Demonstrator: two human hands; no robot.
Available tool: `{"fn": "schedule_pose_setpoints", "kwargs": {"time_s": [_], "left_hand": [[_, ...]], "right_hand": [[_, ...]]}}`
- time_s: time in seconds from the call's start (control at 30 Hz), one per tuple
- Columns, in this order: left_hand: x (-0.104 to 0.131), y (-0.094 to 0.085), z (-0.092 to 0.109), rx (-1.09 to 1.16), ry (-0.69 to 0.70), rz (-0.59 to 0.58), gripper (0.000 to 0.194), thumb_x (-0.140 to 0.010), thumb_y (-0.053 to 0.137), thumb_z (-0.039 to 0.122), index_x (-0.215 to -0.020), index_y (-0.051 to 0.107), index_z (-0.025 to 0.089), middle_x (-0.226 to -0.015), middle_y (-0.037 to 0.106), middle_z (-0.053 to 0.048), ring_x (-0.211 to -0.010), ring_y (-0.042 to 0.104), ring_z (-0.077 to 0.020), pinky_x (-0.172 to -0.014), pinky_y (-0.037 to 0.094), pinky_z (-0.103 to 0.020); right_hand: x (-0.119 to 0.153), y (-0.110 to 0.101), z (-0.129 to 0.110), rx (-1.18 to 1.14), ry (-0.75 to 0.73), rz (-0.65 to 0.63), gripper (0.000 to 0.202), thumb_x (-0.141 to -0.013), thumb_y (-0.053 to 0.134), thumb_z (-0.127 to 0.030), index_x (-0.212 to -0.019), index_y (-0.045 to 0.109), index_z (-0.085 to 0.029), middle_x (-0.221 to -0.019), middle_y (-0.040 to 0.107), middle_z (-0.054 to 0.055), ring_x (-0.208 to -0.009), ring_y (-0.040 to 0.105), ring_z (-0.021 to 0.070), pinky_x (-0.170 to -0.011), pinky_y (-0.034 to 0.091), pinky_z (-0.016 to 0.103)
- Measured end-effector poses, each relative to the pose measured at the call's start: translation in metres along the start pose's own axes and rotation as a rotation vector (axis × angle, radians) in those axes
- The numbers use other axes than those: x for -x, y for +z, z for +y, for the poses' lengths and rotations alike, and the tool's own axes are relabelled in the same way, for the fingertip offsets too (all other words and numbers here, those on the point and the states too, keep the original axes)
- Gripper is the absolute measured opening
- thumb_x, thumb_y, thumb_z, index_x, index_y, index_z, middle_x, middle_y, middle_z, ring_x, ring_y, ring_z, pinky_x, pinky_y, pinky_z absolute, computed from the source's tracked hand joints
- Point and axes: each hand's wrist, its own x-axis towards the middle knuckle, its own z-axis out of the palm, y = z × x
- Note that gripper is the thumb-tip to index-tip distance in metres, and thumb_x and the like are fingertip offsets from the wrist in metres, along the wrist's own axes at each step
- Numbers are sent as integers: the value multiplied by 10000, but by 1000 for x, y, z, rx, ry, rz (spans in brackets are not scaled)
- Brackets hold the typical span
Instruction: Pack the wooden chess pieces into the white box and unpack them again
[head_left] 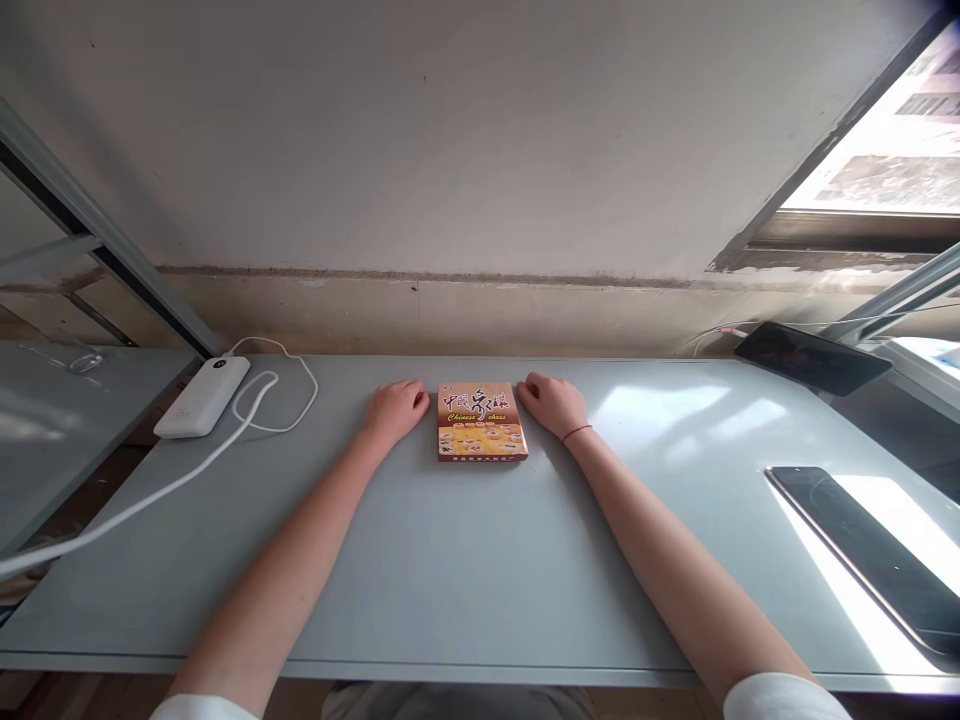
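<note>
A Chinese chess box (482, 422), brown and orange with printed lettering and pictures of round pieces, lies flat on the grey desk (450, 560). Just left of the box, my left hand (399, 408) rests on the desk, curled into a loose fist. On the other side, close to the box's right edge, my right hand (553, 402) is closed the same way, a thin red string round its wrist. Neither hand appears to hold anything.
A white power bank (202, 397) with a white cable (180, 483) sits at the left. On the right lie a phone (862, 550) and, farther back, a dark tablet-like device (812, 357). A wall (465, 150) rises behind the desk, with metal frame posts at both sides.
</note>
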Motion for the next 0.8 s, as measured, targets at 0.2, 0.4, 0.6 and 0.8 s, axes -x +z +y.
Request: {"fn": "schedule_pose_setpoints", "kwargs": {"time_s": [0.2,0.4,0.6,0.8], "left_hand": [[0,-2,1,-2,12,-6,231,-892,420,244,-728,577,202,-814,677,-64,-741,601,-202,-632,334,-291],[1,-3,2,13,13,-7,237,-893,421,238,-722,581,197,-797,671,-61,-725,596,-196,-640,346,-289],[1,-2,0,72,11,12,219,-878,445,213,-709,584,194,-755,654,-52,-722,601,-203,-675,393,-296],[11,-9,18,214,33,122,254,-944,351,210,-1011,596,199,-1026,626,-71,-961,600,-191,-869,450,-309]], "right_hand": [[1,1,-3,-21,-1,31,292,-865,410,-346,-637,521,-202,-635,590,36,-547,431,141,-514,194,255],[18,5,-6,-69,-82,94,292,-862,397,-313,-595,429,-198,-638,570,38,-582,429,144,-552,234,261],[28,7,-2,-163,-141,96,320,-868,372,-341,-585,433,-205,-623,563,52,-637,483,173,-610,285,271],[37,0,-8,-304,-62,64,492,-937,239,-438,-695,595,-200,-713,639,63,-683,555,181,-612,344,259]]}}
